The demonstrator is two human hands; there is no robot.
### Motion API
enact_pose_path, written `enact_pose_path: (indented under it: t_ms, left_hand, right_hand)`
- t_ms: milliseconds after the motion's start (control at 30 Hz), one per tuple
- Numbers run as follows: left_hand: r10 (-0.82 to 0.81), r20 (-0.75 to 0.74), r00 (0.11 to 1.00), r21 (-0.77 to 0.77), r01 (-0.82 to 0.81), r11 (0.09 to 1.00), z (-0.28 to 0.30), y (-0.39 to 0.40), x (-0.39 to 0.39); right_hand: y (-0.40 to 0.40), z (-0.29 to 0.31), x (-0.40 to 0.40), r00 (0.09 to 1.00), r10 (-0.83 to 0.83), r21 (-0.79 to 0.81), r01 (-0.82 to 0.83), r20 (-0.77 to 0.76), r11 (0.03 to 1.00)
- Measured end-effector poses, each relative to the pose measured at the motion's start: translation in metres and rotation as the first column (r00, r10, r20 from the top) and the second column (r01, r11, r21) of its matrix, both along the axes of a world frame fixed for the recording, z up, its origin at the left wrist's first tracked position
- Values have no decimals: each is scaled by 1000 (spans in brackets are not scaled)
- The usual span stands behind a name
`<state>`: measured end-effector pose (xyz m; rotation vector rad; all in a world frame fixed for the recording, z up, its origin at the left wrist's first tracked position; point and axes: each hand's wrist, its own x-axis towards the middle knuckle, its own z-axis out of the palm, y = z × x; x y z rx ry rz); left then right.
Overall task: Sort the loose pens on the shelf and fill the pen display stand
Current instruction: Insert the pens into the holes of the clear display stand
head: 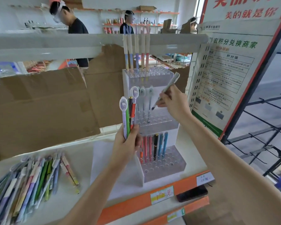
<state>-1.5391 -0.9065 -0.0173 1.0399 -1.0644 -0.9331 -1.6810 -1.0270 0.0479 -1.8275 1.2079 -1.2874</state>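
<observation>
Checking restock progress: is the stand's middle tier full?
No. The middle tier holds only three pens at its back left; most holes are empty.

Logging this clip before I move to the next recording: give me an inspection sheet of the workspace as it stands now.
Surface: white shelf with an orange front edge.
Job's things: clear three-tier pen stand, partly filled; loose pens piled at left.
Clutter: cardboard sheets behind; dark phone on the shelf edge.
Grips: left hand holds a pen bundle; right hand holds a grey pen, tip over the middle tier.
Cables: nothing seen.
Surroundings: printed poster at right; people working at shelves behind.
</observation>
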Motion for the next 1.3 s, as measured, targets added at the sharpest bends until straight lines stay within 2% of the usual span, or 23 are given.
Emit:
enact_pose_path:
  t_ms: [100,200,400,633,833,933,1000,1033,1100,1133,1200,1300]
  left_hand:
    - [1,13,1000,-9,-1,1000,3,3,3]
    - [-13,8,1000,-12,14,1000,4,5,7]
    - [-59,36,998,-12,60,998,1,8,12]
    - [-63,71,995,2,63,998,-2,6,14]
    - [-71,115,991,-15,73,997,-6,6,15]
    - [-81,112,990,-23,84,996,-8,7,15]
    - [-96,76,992,-32,99,995,-8,7,14]
    - [-109,53,993,-34,111,993,-8,7,13]
    - [-130,23,991,-27,131,991,-9,7,9]
    - [-136,32,990,-18,136,990,-10,7,7]
    - [-154,102,983,-11,156,988,-12,8,1]
    - [-151,180,972,-9,156,988,-16,9,-7]
  right_hand:
    - [-10,3,9,992,-30,25,33,-122,999]
    - [-9,10,13,961,-51,-19,48,-272,999]
    - [-3,18,16,903,-84,-107,42,-422,993]
    - [-7,-4,15,778,-21,13,37,-628,999]
    - [-6,-11,13,804,-43,31,76,-593,997]
    - [7,-13,7,863,-97,-15,103,-496,995]
    - [24,-16,4,917,-20,6,25,-398,1000]
    - [34,-18,2,942,80,68,-61,-326,996]
    - [55,-20,-1,944,297,219,-263,-145,940]
    - [63,-22,-2,929,360,245,-329,-92,912]
    - [73,-28,-4,925,367,202,-343,-100,917]
    - [76,-33,-13,963,258,147,-246,-72,958]
